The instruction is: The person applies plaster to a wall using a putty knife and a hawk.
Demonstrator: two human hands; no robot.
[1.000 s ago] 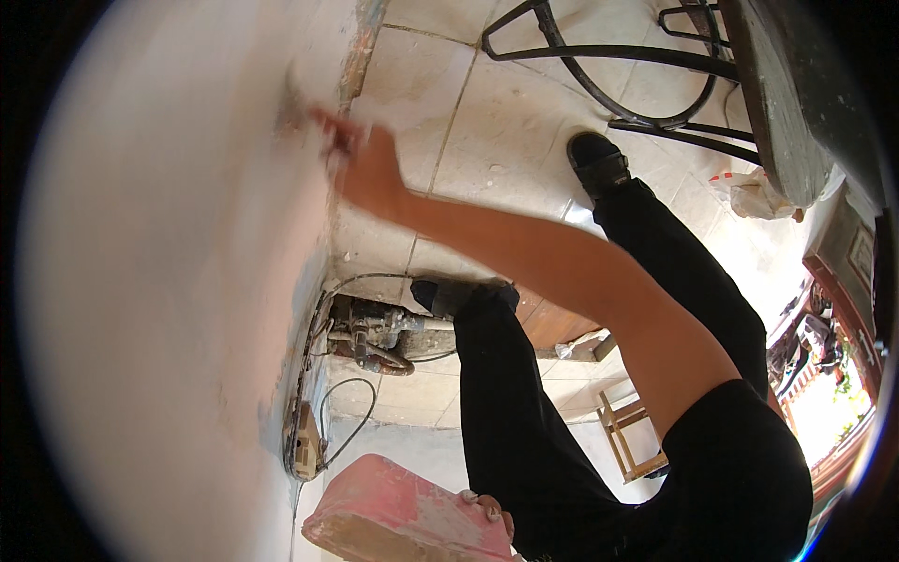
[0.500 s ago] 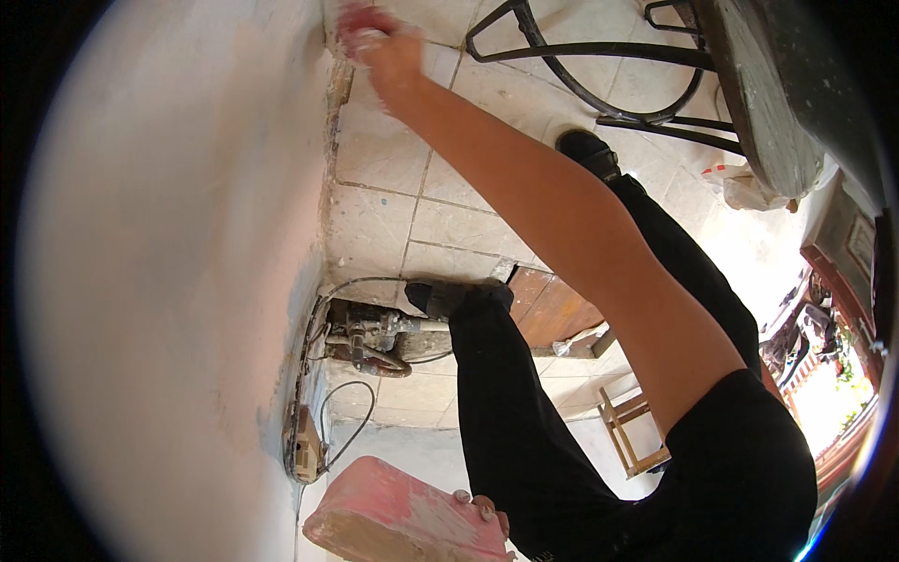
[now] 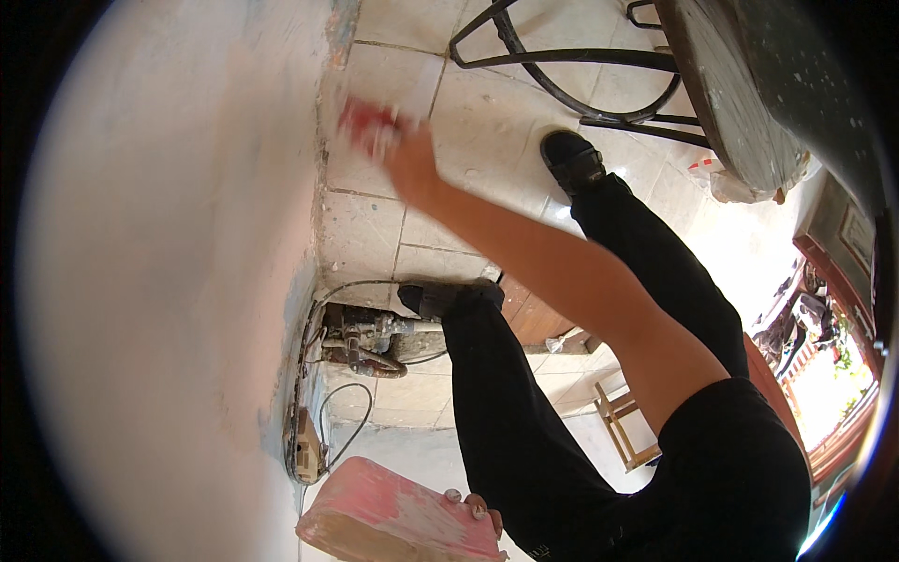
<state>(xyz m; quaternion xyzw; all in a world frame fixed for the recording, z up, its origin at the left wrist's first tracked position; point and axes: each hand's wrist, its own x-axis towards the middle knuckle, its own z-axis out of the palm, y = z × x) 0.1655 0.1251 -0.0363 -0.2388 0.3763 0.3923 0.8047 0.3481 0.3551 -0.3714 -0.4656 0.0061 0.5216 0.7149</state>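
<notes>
Your right hand (image 3: 398,155) is extended to the upper centre of the frame, close to the pale plastered wall (image 3: 169,281) that fills the left half. It carries a small red tool (image 3: 367,124), motion-blurred, held against or just beside the wall edge; the fingers appear closed around it, but the blur hides how tightly. Your left hand (image 3: 473,510) sits at the lower centre, fingers curled over the far edge of a pink board (image 3: 393,520) smeared with white material, gripping it from beneath. To do this stroke well, keep the red tool flat to the wall, move it in even passes, and keep the pink board level and near your body so that the material does not slide off. Judge your footing before you lean: 1 black shoe (image 3: 571,159) stands on the tiled floor (image 3: 487,122) at upper centre, the other (image 3: 435,298) at mid-frame, touching or just beside a power tool (image 3: 361,339) that lies at the base of the wall with its cable (image 3: 342,421) looping toward the lower left. A round surface on a black metal frame (image 3: 749,103) occupies the upper right, a small wooden stool (image 3: 627,421) stands at lower right, and a bright doorway opens at the right edge.
</notes>
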